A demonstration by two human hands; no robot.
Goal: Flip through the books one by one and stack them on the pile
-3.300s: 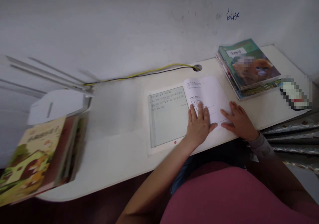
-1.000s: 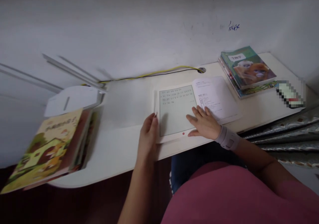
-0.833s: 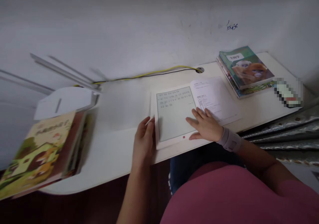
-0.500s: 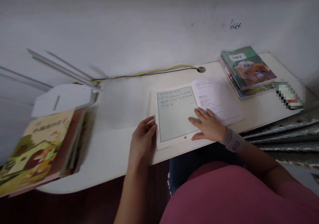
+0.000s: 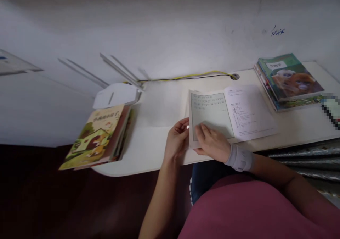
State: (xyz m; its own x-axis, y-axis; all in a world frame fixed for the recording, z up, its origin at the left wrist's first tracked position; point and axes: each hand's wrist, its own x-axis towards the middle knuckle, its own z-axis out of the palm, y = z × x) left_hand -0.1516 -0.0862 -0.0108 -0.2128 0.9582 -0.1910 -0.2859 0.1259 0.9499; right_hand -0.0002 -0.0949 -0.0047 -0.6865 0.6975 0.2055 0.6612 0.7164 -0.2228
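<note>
An open book (image 5: 231,109) lies on the white desk (image 5: 156,139), its left page pale green, its right page white with print. My left hand (image 5: 176,141) curls its fingers round the book's left edge near the lower corner. My right hand (image 5: 212,143), with a grey band on the wrist, rests on the lower left part of the green page, fingers stretched flat and touching the paper. The two hands are close together at the near edge of the desk.
A stack of picture books (image 5: 102,136) hangs over the desk's left end, with a white lamp base (image 5: 115,94) behind it. Another stack of books (image 5: 289,80) sits at the back right. A yellow and black cable (image 5: 186,77) runs along the wall into a hole.
My right hand slid left across the green page to its lower left corner, next to my left hand. The camera view shifted left, so the desk now sits further right.
</note>
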